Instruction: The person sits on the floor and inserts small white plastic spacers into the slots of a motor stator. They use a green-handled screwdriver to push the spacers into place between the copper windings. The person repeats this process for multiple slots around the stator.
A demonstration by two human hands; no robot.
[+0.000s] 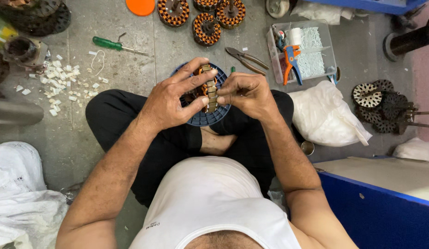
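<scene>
Down on the grey concrete floor (131, 37), both hands' fingers (196, 78) pinch a stator core (210, 92) edge-on.

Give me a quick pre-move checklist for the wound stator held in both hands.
1. Left hand grips the stator: ok.
2. Right hand pinches its edge: ok.
3. Blue disc sits under the stator: ok.
4. Pliers within reach on the floor: ok.
5. Green screwdriver within reach: ok.
6. Winding condition under the fingers: cannot tell.
</scene>
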